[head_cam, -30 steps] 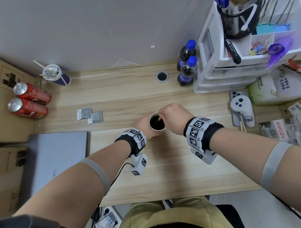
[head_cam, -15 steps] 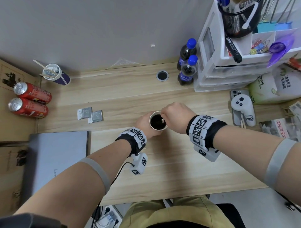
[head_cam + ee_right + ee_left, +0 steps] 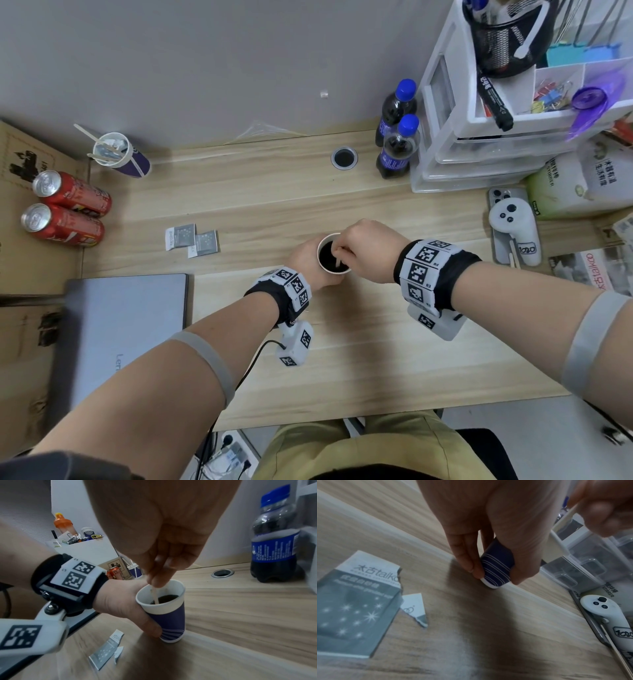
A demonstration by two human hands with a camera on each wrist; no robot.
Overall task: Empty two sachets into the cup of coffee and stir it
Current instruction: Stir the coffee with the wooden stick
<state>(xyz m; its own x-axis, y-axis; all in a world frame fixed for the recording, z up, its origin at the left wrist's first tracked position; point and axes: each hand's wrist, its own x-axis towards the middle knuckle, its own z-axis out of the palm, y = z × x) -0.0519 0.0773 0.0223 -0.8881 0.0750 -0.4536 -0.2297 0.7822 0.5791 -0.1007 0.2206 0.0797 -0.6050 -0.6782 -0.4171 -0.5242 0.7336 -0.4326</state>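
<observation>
A blue and white paper cup (image 3: 333,253) of dark coffee stands mid-desk. My left hand (image 3: 305,260) grips the cup's side, its fingers (image 3: 467,561) and thumb wrapped around the striped base of the cup (image 3: 497,566). My right hand (image 3: 363,250) hovers over the rim and pinches a thin wooden stirrer (image 3: 155,595) that dips into the coffee (image 3: 167,598). Two torn grey sachets (image 3: 191,240) lie flat to the left of the cup. In the left wrist view one sachet (image 3: 356,601) shows a ripped corner, with a torn-off scrap (image 3: 415,608) beside it.
A closed laptop (image 3: 116,335) lies at the near left. Two red cans (image 3: 65,212) and a cup with sticks (image 3: 116,154) sit far left. Two dark bottles (image 3: 397,137), a white drawer unit (image 3: 496,137) and a white controller (image 3: 513,229) stand to the right.
My right hand has circled the stirrer within the cup, from the far rim toward the near right side. The left hand keeps its hold on the cup.
</observation>
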